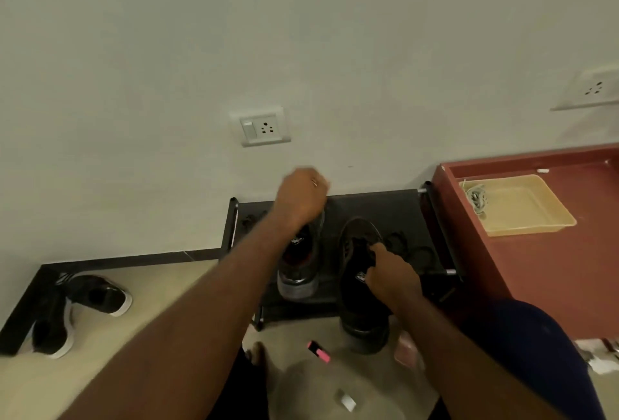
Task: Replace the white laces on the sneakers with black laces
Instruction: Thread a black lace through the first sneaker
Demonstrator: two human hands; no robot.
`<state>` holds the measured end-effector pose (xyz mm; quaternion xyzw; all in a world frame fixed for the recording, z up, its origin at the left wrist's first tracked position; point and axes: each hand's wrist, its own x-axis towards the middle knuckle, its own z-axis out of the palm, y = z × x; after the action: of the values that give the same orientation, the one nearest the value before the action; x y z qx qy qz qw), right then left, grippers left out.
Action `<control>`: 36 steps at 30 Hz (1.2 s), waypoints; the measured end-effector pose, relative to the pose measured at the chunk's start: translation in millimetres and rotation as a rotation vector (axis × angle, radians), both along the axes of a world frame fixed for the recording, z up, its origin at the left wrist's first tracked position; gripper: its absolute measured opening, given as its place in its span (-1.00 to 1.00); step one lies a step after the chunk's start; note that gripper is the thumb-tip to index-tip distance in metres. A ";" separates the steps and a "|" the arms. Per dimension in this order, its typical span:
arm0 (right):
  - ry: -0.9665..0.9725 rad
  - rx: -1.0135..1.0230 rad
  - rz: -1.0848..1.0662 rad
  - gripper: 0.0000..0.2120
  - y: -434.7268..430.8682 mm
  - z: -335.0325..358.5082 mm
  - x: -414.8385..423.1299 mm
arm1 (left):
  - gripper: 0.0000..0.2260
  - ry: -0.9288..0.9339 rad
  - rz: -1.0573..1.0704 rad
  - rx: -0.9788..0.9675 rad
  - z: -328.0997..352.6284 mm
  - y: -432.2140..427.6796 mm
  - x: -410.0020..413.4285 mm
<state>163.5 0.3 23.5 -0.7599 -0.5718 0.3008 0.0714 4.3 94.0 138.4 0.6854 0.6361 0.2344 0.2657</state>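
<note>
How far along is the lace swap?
Done, apparently: no white lace shows on either sneaker, and a pale cord bundle lies in the yellow tray. In hand: the right hand grips the right sneaker at its tongue; the left hand is raised, curled, above the left sneaker. Left: dark loops, likely black laces, lie on the rack.

— Is there any writing you can make out?
— Nothing legible. The grey sneaker point(298, 274) has a small white emblem on its tongue, and the dark sneaker point(361, 295) has one like it, but both are too small and blurred to read.
— And the wall socket point(264, 126)?
— I can't see any lettering on it, and no numbers either.
</note>
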 end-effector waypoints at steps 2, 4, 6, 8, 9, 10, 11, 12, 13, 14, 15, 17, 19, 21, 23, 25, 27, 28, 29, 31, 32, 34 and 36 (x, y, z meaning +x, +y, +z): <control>0.005 0.004 0.002 -0.68 -1.0 0.2 0.6 | -0.81 0.285 -0.108 -0.118 -37.3 -9.5 7.6; 0.014 0.016 0.002 -0.76 -2.2 -0.3 1.5 | -0.74 0.445 -0.204 -0.203 -65.9 -18.1 21.9; 0.035 0.024 0.006 -0.82 -3.7 -1.5 3.2 | -0.72 0.478 -0.251 -0.246 -86.0 -20.9 34.6; 0.057 0.033 0.016 -0.86 -4.5 -1.5 6.0 | -0.73 0.431 -0.244 -0.305 -97.2 -18.6 41.6; 0.062 0.035 0.019 -0.85 -4.4 -1.8 7.9 | -0.72 0.420 -0.245 -0.343 -101.6 -15.6 43.2; 0.066 0.039 0.020 -0.79 -4.3 -1.8 10.1 | -0.72 0.436 -0.251 -0.370 -106.4 -13.1 44.1; 0.073 0.045 0.021 -0.71 -4.4 -2.2 11.3 | -0.72 0.469 -0.257 -0.386 -111.7 -10.6 43.4; 0.084 0.048 0.018 -0.63 -4.6 -2.2 11.7 | -0.72 0.501 -0.256 -0.395 -115.6 -8.6 41.6; 0.100 0.047 0.008 -0.57 -5.2 -1.7 11.5 | -0.72 0.512 -0.244 -0.408 -121.0 -6.7 39.9; 0.108 0.042 -0.001 -0.56 -5.7 -1.4 10.9 | -0.73 0.508 -0.224 -0.408 -123.0 -4.8 38.4; 0.106 0.040 -0.005 -0.62 -5.4 -2.0 10.2 | -0.73 0.486 -0.198 -0.408 -123.4 -2.1 38.0; 0.080 0.038 0.002 -0.78 -4.2 -2.2 8.3 | -0.75 0.372 -0.170 -0.388 -111.1 3.5 41.1; 0.057 0.045 0.016 -0.81 -2.8 -1.5 5.6 | -0.80 0.078 -0.093 -0.328 -82.6 6.9 49.0; 0.036 0.047 0.025 -0.76 -1.6 -1.6 1.5 | -0.80 -0.309 0.046 -0.281 -45.6 4.7 56.2; 0.012 0.046 0.022 -0.68 -0.5 -1.2 -1.1 | -0.81 -0.604 0.107 -0.224 -7.1 0.3 57.1; 0.008 0.035 0.014 -0.64 1.2 -1.2 -0.8 | -0.81 -0.925 0.089 -0.170 29.8 -2.7 52.1; 0.006 0.020 0.020 -0.65 3.0 -1.0 0.7 | -0.79 -1.201 0.062 -0.114 64.0 -2.0 41.6; 0.004 0.016 0.024 -0.67 3.7 -0.4 0.8 | -0.78 -1.266 0.051 -0.082 74.9 -1.7 34.7; 0.005 0.013 0.022 -0.68 4.2 -0.7 0.9 | -0.77 -1.263 0.054 -0.048 78.1 0.4 29.5; 0.005 0.020 0.015 -0.66 5.7 -0.5 0.9 | -0.80 -1.031 0.101 -0.024 65.6 3.4 24.7; 0.008 0.022 0.010 -0.64 6.3 -0.8 1.3 | -0.82 -0.801 0.131 -0.036 48.8 5.5 23.3; 0.040 0.024 -0.011 -0.62 7.5 -2.0 3.7 | -0.82 -0.349 0.136 -0.088 2.7 7.7 19.3; 0.092 0.032 -0.027 -0.61 6.8 -3.3 7.0 | -0.72 -0.061 0.094 -0.178 -41.3 1.3 15.7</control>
<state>170.5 7.1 20.2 -0.7516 -0.5624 0.3253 0.1138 20.0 95.2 97.2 0.6210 0.6775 0.2100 0.3334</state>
